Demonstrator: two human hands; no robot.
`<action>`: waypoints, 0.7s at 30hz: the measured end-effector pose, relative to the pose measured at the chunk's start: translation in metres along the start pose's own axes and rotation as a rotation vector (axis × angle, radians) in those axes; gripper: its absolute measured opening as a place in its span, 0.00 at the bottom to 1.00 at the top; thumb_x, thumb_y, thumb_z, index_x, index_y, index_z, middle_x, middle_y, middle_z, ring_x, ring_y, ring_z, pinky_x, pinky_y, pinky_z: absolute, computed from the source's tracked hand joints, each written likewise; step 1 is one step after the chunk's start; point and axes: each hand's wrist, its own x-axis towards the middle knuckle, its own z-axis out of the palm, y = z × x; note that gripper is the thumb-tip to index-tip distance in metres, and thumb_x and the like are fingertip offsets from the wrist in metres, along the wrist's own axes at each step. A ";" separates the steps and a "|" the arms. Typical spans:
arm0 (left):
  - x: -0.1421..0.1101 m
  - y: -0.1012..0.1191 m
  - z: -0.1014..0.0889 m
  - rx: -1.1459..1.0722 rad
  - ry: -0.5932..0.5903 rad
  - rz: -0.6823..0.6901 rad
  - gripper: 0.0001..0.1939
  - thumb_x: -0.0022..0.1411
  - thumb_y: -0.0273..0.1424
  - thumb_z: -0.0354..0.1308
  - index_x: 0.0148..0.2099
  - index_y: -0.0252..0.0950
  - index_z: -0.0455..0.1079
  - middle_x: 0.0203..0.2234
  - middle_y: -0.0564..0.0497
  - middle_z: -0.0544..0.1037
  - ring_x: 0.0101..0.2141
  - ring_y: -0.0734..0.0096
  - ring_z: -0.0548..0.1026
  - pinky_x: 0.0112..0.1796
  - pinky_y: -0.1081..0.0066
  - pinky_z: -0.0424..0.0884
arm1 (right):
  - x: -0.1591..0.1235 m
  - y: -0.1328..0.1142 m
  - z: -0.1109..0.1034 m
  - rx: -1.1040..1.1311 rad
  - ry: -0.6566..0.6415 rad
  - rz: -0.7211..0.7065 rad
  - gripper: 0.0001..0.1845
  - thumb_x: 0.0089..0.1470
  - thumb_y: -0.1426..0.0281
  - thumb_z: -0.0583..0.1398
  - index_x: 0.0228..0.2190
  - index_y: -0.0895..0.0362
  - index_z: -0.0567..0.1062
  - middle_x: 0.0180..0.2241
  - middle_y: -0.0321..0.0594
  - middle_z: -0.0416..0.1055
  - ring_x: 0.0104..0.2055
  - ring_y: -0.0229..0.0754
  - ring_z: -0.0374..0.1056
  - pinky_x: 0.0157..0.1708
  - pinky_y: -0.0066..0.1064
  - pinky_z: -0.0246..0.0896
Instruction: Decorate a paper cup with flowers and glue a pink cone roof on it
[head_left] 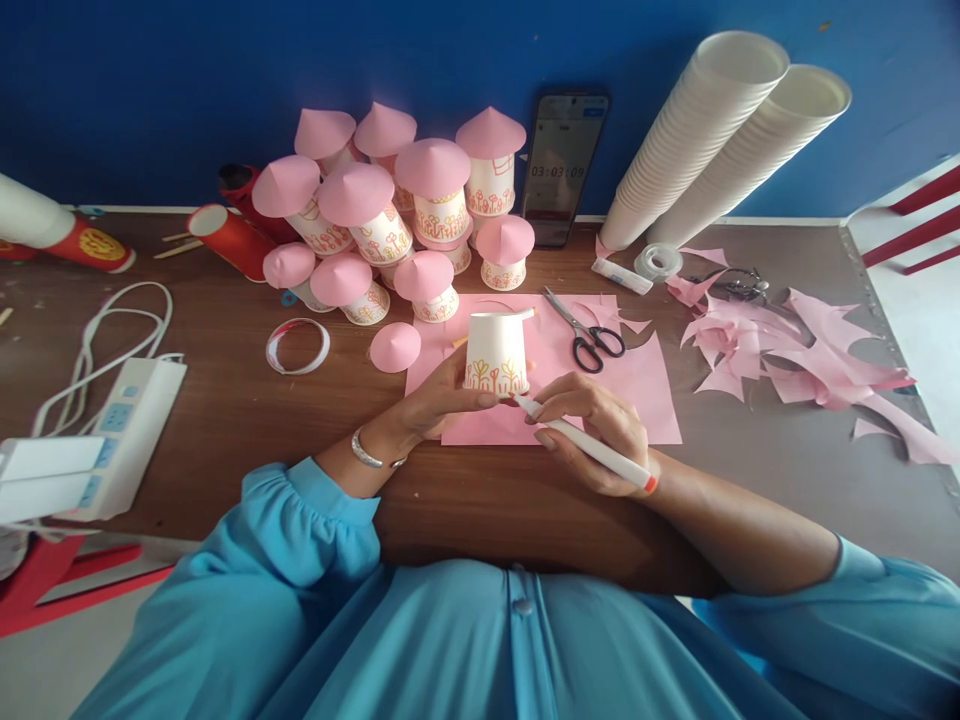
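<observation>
My left hand (pixel 442 397) grips an upside-down white paper cup (pixel 496 345), its fingers partly hidden behind the cup. Flowers in orange, yellow and red line the cup's wide lower rim. Between the fingers of my right hand (pixel 600 430) is a white marker pen (pixel 600 453) with an orange end, its tip at or very near the rim. Pink paper sheets (pixel 645 400) lie under and behind both hands. Black-handled scissors (pixel 592 340) rest on these sheets, and a small pink paper cone (pixel 395 347) sits left of the cup.
Several decorated cups with pink cone roofs (pixel 356 195) stand at the back. A phone (pixel 564 170) showing a timer leans on the blue wall beside tall cup stacks (pixel 697 130). Pink scraps (pixel 817 350) lie right, a tape roll (pixel 658 262) behind, a power strip (pixel 135 430) left.
</observation>
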 end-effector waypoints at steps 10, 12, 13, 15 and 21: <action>0.000 0.002 0.001 -0.061 -0.026 0.012 0.23 0.53 0.34 0.73 0.52 0.38 0.77 0.42 0.46 0.84 0.40 0.59 0.82 0.45 0.62 0.76 | 0.002 -0.001 -0.001 0.007 -0.009 -0.015 0.11 0.58 0.79 0.62 0.43 0.57 0.74 0.33 0.43 0.77 0.36 0.44 0.75 0.35 0.36 0.76; 0.000 0.002 0.001 -0.063 -0.023 0.010 0.23 0.53 0.34 0.73 0.52 0.39 0.76 0.43 0.45 0.84 0.41 0.59 0.82 0.45 0.61 0.76 | 0.002 0.000 -0.001 0.008 -0.009 -0.013 0.11 0.58 0.78 0.62 0.43 0.56 0.74 0.33 0.42 0.77 0.35 0.43 0.75 0.34 0.36 0.76; 0.000 0.002 0.000 -0.061 -0.021 0.012 0.24 0.53 0.34 0.73 0.52 0.39 0.76 0.44 0.45 0.83 0.42 0.59 0.82 0.46 0.60 0.77 | 0.002 0.000 -0.001 0.006 -0.009 -0.012 0.11 0.58 0.78 0.62 0.43 0.56 0.74 0.33 0.42 0.77 0.35 0.43 0.75 0.33 0.36 0.75; 0.000 0.001 -0.001 -0.046 -0.015 0.023 0.25 0.53 0.34 0.73 0.53 0.39 0.76 0.46 0.45 0.83 0.43 0.60 0.81 0.47 0.59 0.77 | 0.001 0.001 -0.001 0.001 -0.002 -0.008 0.12 0.58 0.78 0.62 0.43 0.56 0.74 0.33 0.42 0.76 0.34 0.44 0.75 0.32 0.35 0.74; -0.001 0.000 -0.002 -0.014 -0.008 0.038 0.29 0.54 0.32 0.73 0.58 0.41 0.73 0.49 0.45 0.81 0.46 0.59 0.79 0.48 0.59 0.77 | -0.003 0.001 0.000 0.005 0.045 0.021 0.12 0.60 0.76 0.62 0.46 0.56 0.72 0.34 0.42 0.76 0.35 0.44 0.75 0.33 0.37 0.74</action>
